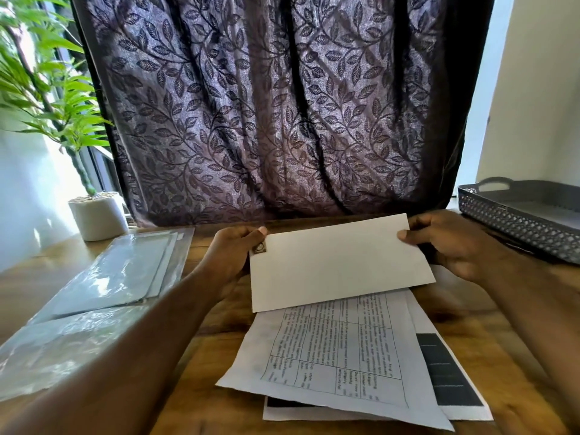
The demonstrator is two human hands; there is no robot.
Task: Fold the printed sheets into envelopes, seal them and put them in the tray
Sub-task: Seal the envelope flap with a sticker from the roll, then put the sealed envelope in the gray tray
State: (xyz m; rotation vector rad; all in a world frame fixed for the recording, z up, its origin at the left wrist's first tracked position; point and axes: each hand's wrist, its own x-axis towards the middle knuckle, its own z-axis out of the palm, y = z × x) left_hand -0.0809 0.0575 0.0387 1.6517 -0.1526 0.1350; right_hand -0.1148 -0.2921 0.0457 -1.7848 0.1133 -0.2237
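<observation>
From the head camera, two bare hands hold one white envelope [339, 265] up over a wooden table [201, 409]. The left hand [233, 255] grips the envelope's left end. Its thumb lies on the front by the top corner, and its fingers curl round behind the paper. Right beside that thumb, on the envelope, is a small brown mark [258, 248] like a stamp. The right hand [452, 243] grips the other end. Its thumb presses on the front near the top edge, and its fingers are tucked behind. The envelope is tilted, and the right hand's end is a bit higher.

Below both hands, closer to the person, a printed sheet [332, 356] lies flat on the table. It has a grid of boxes full of small words, too blurry to read. The envelope's low edge hides the top of it. Under it lies another sheet [452, 378] with a dark bar, which sticks out on the right hand's side.

Past the right hand, on its outer side, sits a grey tray [514, 227] with little holes in its wall. It is near the hand but not touching.

Out beyond the left hand, shiny clear plastic packs [125, 271] lie on the table. Further back stands a white pot [99, 216] with a green plant [59, 89]. Behind both hands hangs a dark curtain [282, 105] with leaves on it.
</observation>
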